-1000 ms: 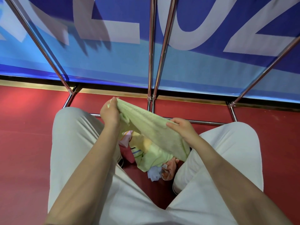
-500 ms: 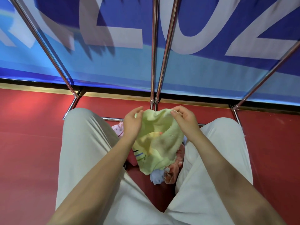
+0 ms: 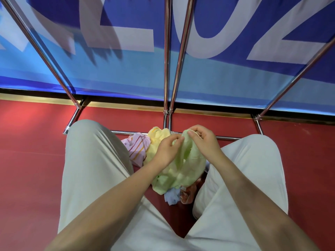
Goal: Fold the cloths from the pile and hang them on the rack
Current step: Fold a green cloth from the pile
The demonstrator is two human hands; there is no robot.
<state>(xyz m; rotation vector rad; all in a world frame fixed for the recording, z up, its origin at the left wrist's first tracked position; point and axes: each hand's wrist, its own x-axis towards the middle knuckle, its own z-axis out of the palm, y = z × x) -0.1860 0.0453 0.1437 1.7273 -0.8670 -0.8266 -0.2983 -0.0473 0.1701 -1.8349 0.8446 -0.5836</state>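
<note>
Both hands work one pale green terry cloth, held above the heap between the person's knees: the left hand pinches its near edge, the right hand pinches its top edge, the two grips almost meeting — a fold seems in progress. Below lies the pile of crumpled cloths on the red floor, yellow, pink-striped, blue and orange among them. The chrome tube rack shows no cloth on its visible bars — so most of the task looks undone.
</note>
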